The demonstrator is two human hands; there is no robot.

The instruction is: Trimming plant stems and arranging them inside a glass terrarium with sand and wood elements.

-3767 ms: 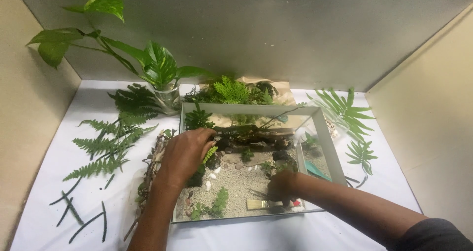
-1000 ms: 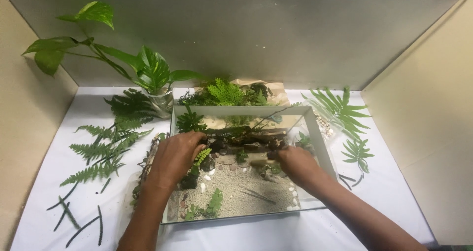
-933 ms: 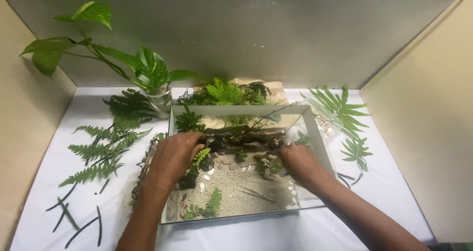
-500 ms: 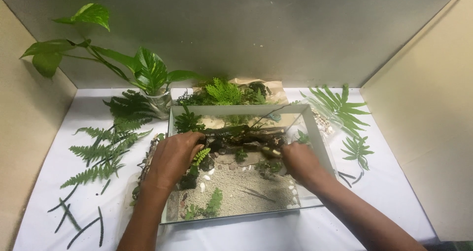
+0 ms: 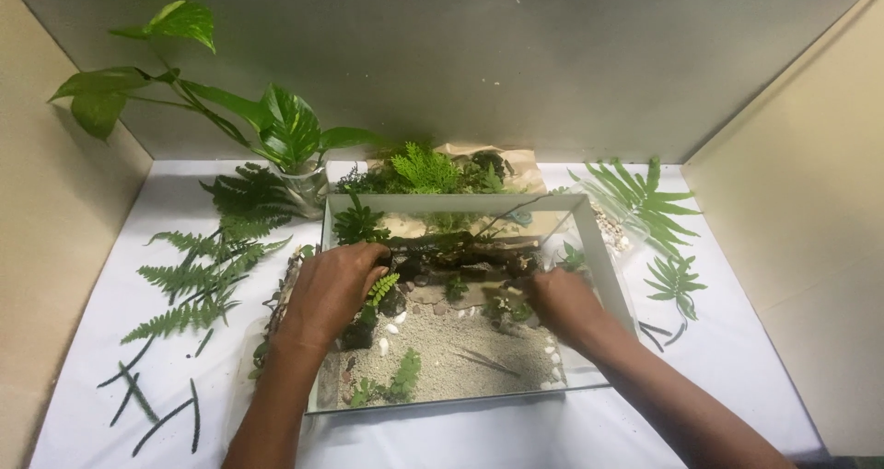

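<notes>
Both hands are inside the glass tank (image 5: 603, 257). Since a moment ago, the right hand (image 5: 560, 299) slid to the dark driftwood (image 5: 460, 248), fingers curled. The left hand (image 5: 333, 285) stays closed around a little fern sprig (image 5: 381, 288).

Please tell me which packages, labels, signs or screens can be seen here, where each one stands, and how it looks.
Clear plastic bag: on the white table cover, right of the glass tank, under the fern fronds; transparent, crumpled, holding pale pebbles.
Brown paper: behind the tank at the back wall; tan, creased, half hidden by greenery; whether it is a bag cannot be told.
No labels, signs or screens are visible.
</notes>
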